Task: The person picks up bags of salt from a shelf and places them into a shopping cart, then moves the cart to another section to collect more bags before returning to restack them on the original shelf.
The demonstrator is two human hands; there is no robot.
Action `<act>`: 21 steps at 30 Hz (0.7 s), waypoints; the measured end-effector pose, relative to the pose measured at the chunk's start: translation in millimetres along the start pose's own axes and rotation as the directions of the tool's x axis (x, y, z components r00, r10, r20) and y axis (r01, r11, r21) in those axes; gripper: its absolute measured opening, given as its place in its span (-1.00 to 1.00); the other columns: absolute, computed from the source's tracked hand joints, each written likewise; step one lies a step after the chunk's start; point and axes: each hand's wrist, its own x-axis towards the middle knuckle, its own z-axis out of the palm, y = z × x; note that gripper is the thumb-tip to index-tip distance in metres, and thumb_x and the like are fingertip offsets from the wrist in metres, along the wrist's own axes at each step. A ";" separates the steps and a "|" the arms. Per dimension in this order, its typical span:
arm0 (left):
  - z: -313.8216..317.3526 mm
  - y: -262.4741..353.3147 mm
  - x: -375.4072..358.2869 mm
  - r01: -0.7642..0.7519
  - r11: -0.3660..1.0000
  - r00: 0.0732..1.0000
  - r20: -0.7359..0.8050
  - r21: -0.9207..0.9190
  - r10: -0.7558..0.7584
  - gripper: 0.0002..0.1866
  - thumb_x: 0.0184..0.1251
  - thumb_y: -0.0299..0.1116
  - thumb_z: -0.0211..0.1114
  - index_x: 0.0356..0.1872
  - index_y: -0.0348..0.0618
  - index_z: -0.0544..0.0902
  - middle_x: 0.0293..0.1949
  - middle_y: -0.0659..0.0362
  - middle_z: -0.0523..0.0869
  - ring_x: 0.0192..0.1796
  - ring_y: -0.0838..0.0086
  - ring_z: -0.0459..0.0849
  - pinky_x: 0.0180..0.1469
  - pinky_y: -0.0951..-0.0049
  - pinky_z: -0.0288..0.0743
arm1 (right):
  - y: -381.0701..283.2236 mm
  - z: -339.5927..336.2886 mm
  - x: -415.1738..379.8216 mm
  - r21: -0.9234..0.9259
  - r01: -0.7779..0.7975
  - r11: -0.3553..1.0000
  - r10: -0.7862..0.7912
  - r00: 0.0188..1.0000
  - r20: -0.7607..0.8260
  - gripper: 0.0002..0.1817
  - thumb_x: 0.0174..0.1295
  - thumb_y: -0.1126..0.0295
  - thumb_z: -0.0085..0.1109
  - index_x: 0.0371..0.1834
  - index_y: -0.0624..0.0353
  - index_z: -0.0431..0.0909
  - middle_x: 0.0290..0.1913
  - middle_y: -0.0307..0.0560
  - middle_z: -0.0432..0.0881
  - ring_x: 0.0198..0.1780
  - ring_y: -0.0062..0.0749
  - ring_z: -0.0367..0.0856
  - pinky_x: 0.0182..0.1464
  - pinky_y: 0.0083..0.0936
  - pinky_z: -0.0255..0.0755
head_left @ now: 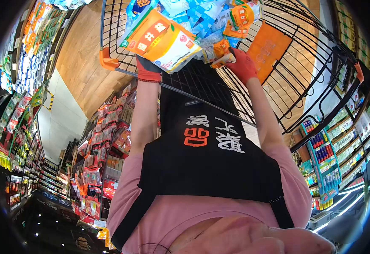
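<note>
My left hand [149, 73], in a red and dark glove, holds a large orange, yellow and white bag [159, 40] from below at the cart's near rim. The bag hides most of its fingers. My right hand [241, 67], in a red glove, grips a small orange and clear packet [221, 53] over the basket. Both hands are over a black wire shopping cart [303, 99]. Blue and white packets [202, 17] are heaped inside it, with another orange bag [243, 16] on the right of the pile.
An orange panel [268, 48] is fixed to the cart's wire side. Shelves with red packets [109, 127] stand close on the left, and more stocked shelves [333, 152] on the right. Wooden flooring [83, 55] runs along the left of the cart.
</note>
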 end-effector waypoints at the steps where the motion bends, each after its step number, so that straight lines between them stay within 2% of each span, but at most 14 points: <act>1: -3.4 0.1 0.8 -0.020 0.999 1.000 -0.010 0.042 0.020 -0.47 0.36 0.00 -0.11 0.20 -0.16 0.27 0.14 0.01 0.44 0.12 0.16 0.49 0.07 0.11 0.47 | 20.9 16.5 8.4 -0.288 0.093 0.953 -0.108 0.993 -0.038 -0.57 0.06 0.33 0.17 0.06 0.09 0.45 0.03 0.00 0.51 0.04 -0.12 0.47 0.10 -0.28 0.32; 2: -3.7 1.2 1.3 -0.030 0.999 1.000 0.003 0.028 0.029 -0.48 0.36 -0.01 -0.10 0.19 -0.17 0.28 0.14 0.01 0.44 0.10 0.17 0.51 0.06 0.13 0.49 | 41.6 34.7 18.5 -0.554 0.164 0.816 -0.224 0.974 -0.043 -0.57 0.06 0.33 0.15 0.06 0.06 0.44 0.08 0.01 0.48 0.07 -0.07 0.44 0.12 -0.24 0.29; 5: -13.3 -4.4 7.1 0.083 0.937 0.996 0.068 -0.338 -0.064 -0.49 0.36 -0.03 -0.08 0.18 -0.17 0.28 0.13 0.01 0.45 0.09 0.17 0.52 0.06 0.14 0.49 | 109.5 102.6 56.9 -0.689 0.342 0.639 -0.271 0.938 0.214 -0.60 0.09 0.32 0.03 0.03 0.11 0.41 0.11 0.00 0.40 0.09 -0.04 0.36 0.13 -0.13 0.24; 6: -11.4 -5.0 9.5 0.063 0.955 0.998 0.047 -0.291 -0.051 -0.49 0.35 -0.03 -0.05 0.18 -0.16 0.29 0.12 0.03 0.46 0.08 0.18 0.52 0.05 0.15 0.49 | 104.4 101.3 65.9 -0.705 0.388 0.593 -0.293 0.920 0.259 -0.74 0.13 0.35 -0.06 -0.13 0.14 0.49 -0.05 0.02 0.50 -0.03 -0.08 0.45 0.05 -0.17 0.30; 9: -5.3 -2.9 8.5 0.081 0.974 0.997 -0.002 -0.210 -0.083 -0.49 0.35 -0.02 -0.04 0.17 -0.15 0.30 0.11 0.05 0.47 0.07 0.20 0.53 0.04 0.17 0.50 | 96.2 95.0 95.7 -0.368 0.177 0.913 -0.035 0.931 0.363 -0.80 0.09 0.40 -0.04 -0.26 0.14 0.54 -0.24 0.02 0.54 -0.14 -0.11 0.51 -0.06 -0.24 0.37; 10: -5.2 -2.5 8.3 0.090 0.979 0.995 -0.023 -0.184 -0.095 -0.49 0.34 0.00 -0.04 0.16 -0.14 0.31 0.11 0.06 0.48 0.07 0.22 0.53 0.04 0.18 0.50 | 113.9 101.1 96.8 -0.470 0.503 0.725 -0.366 0.860 0.356 -0.83 0.01 0.42 0.05 -0.32 0.10 0.58 -0.34 0.03 0.56 -0.21 -0.08 0.53 -0.16 -0.27 0.40; 13: -9.1 -6.2 11.5 0.047 0.981 0.998 -0.037 -0.190 -0.055 -0.49 0.34 0.00 -0.04 0.16 -0.13 0.32 0.11 0.05 0.48 0.08 0.22 0.53 0.05 0.18 0.49 | 64.5 54.7 75.9 -0.499 0.572 0.651 -0.418 0.819 0.394 -0.79 -0.08 0.42 0.15 -0.31 0.08 0.56 -0.32 0.03 0.56 -0.19 -0.04 0.52 -0.18 -0.27 0.40; 14: -18.2 -10.3 14.8 0.092 0.944 0.996 0.049 -0.317 -0.080 -0.49 0.34 0.01 -0.04 0.16 -0.12 0.31 0.12 0.05 0.47 0.09 0.22 0.52 0.06 0.18 0.48 | 43.6 31.4 65.8 -0.419 0.572 0.705 -0.465 0.819 0.336 -0.75 -0.17 0.38 0.26 -0.33 0.08 0.55 -0.32 0.02 0.57 -0.16 -0.03 0.52 -0.15 -0.28 0.39; 17: -13.2 -8.2 15.3 0.057 0.970 0.998 0.030 -0.237 -0.051 -0.52 0.38 -0.08 -0.09 0.19 -0.15 0.28 0.16 0.00 0.43 0.11 0.17 0.50 0.07 0.12 0.47 | 8.1 -19.2 54.7 -0.179 0.428 0.886 -0.391 0.896 0.209 -0.64 -0.21 0.31 0.35 -0.28 0.08 0.55 -0.31 0.01 0.57 -0.15 -0.03 0.51 -0.10 -0.27 0.39; 18: -14.3 -9.0 17.2 0.065 0.965 0.998 0.032 -0.254 -0.059 -0.52 0.38 -0.08 -0.09 0.19 -0.15 0.28 0.16 0.00 0.43 0.11 0.17 0.51 0.08 0.12 0.47 | -0.6 -36.6 49.5 0.007 0.288 0.958 -0.284 0.940 0.187 -0.62 -0.20 0.32 0.34 -0.22 0.12 0.54 -0.29 -0.02 0.59 -0.15 -0.11 0.53 -0.11 -0.32 0.41; 19: -17.5 -11.0 20.4 0.072 0.960 0.997 0.035 -0.269 -0.065 -0.52 0.38 -0.08 -0.10 0.19 -0.15 0.28 0.16 0.00 0.43 0.11 0.17 0.51 0.08 0.12 0.47 | -7.3 -55.1 43.7 0.195 0.135 0.972 -0.172 0.967 0.186 -0.58 -0.18 0.34 0.33 -0.17 0.15 0.53 -0.27 -0.05 0.60 -0.15 -0.20 0.56 -0.12 -0.37 0.42; 20: -18.9 -10.8 22.6 0.079 0.956 0.997 0.037 -0.284 -0.071 -0.52 0.38 -0.08 -0.10 0.20 -0.16 0.28 0.16 0.00 0.43 0.11 0.17 0.51 0.08 0.12 0.47 | -12.9 -70.8 37.3 0.374 -0.023 0.927 -0.059 0.976 0.208 -0.55 -0.16 0.35 0.32 -0.12 0.18 0.52 -0.24 -0.08 0.62 -0.15 -0.29 0.58 -0.14 -0.43 0.44; 21: -20.5 -11.2 23.7 0.092 0.948 0.995 0.055 -0.304 -0.078 -0.52 0.38 -0.07 -0.08 0.19 -0.14 0.28 0.15 0.02 0.44 0.11 0.20 0.51 0.08 0.14 0.47 | -18.2 -79.5 29.7 0.533 -0.178 0.827 0.046 0.967 0.251 -0.52 -0.15 0.36 0.30 -0.07 0.22 0.52 -0.22 -0.11 0.63 -0.14 -0.37 0.60 -0.15 -0.48 0.45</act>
